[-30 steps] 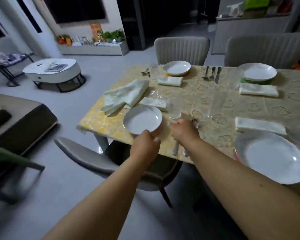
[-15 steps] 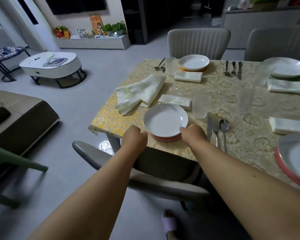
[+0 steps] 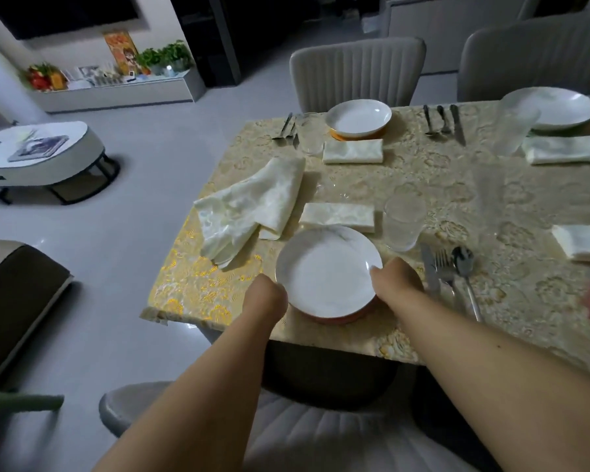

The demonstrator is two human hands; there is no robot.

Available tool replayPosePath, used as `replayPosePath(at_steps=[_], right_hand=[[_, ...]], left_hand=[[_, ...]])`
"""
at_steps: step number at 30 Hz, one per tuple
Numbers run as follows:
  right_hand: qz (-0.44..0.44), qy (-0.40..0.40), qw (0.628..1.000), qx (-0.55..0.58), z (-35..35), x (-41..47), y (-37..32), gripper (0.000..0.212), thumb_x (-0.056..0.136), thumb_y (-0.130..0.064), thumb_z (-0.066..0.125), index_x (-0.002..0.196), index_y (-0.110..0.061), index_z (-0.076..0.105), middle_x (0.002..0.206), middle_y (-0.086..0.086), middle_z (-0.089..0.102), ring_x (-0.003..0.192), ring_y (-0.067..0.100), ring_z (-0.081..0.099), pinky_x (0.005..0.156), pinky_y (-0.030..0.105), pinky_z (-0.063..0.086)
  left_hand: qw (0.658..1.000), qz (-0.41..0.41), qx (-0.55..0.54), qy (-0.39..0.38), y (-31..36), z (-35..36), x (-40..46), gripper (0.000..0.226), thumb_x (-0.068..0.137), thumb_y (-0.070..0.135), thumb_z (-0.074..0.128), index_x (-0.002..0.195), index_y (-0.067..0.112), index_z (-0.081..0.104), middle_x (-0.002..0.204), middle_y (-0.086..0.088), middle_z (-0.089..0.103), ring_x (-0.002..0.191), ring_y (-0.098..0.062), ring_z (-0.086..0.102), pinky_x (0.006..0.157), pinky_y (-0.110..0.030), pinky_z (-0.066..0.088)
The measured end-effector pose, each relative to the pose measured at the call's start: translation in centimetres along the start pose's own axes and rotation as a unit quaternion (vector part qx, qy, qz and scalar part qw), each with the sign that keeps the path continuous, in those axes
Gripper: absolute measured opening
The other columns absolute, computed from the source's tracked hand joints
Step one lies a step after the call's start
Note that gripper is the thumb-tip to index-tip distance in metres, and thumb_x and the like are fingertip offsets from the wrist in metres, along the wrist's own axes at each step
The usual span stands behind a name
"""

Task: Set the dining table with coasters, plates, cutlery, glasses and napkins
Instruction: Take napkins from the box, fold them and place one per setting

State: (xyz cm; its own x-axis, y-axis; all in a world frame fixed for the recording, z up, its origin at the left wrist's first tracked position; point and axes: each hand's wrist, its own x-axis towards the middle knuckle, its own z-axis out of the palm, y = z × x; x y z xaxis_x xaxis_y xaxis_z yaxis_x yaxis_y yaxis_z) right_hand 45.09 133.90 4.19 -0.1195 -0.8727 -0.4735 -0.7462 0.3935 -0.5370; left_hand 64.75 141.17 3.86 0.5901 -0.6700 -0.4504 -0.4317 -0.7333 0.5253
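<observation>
1. Loose napkin [image 3: 252, 206]: pale cream cloth with a faint sheen, crumpled and half unfolded, lying on the table [image 3: 440, 185], whose cover is glossy, gold-yellow and flower-embossed.
2. Left hand [image 3: 266, 301]: fingers curled round the near-left rim of the plate.
3. Plate [image 3: 324, 270]: round, shallow, smooth white; sits on a reddish-orange coaster [image 3: 341, 316] near the table's front edge.
4. Folded napkin [image 3: 338, 216]: flat cream rectangle, just behind the plate.
5. Right hand [image 3: 397, 281]: gripping the plate's right rim, thumb on top.
6. Glass [image 3: 402, 219]: clear ribbed tumbler, upright, beyond the right hand.
7. Cutlery [image 3: 450, 270]: shiny metal knife, fork and spoon, side by side, right of the plate.
8. Far settings: white plate [image 3: 358, 117] on an orange coaster, with napkin, glass and cutlery.
9. Writing: none legible.
</observation>
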Motion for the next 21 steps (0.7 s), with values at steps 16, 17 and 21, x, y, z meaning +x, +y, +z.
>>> replayPosePath(at_steps=[16,17,21], right_hand=[[0.105,0.015,0.994,0.029,2.1,1.7,-1.0,0.036,0.094,-0.026,0.048,0.122,-0.003,0.051,0.118,0.013,0.060,0.103,0.033,0.059,0.081,0.035,0.051],[0.099,0.004,0.995,0.023,2.1,1.7,-1.0,0.032,0.096,-0.022,0.045,0.120,-0.002,0.053,0.114,0.013,0.060,0.099,0.031,0.059,0.076,0.033,0.049],[0.086,-0.013,0.996,-0.012,2.4,1.4,-0.4,0.023,0.098,-0.016,0.038,0.099,-0.003,0.057,0.108,0.015,0.059,0.087,0.027,0.051,0.071,0.031,0.041]], left_hand=[[0.996,0.038,0.080,-0.029,2.6,1.4,4.9,0.037,0.099,0.019,0.043,0.124,-0.008,0.050,0.127,-0.024,0.057,0.118,-0.038,0.053,0.090,-0.035,0.042],[0.994,0.044,0.094,-0.039,2.6,1.5,5.1,0.037,0.099,0.017,0.043,0.125,-0.008,0.051,0.129,-0.024,0.056,0.120,-0.038,0.052,0.092,-0.034,0.042],[0.985,0.071,0.140,-0.074,2.6,1.4,5.3,0.033,0.099,0.009,0.041,0.124,-0.009,0.051,0.129,-0.025,0.055,0.120,-0.038,0.052,0.095,-0.036,0.042]])
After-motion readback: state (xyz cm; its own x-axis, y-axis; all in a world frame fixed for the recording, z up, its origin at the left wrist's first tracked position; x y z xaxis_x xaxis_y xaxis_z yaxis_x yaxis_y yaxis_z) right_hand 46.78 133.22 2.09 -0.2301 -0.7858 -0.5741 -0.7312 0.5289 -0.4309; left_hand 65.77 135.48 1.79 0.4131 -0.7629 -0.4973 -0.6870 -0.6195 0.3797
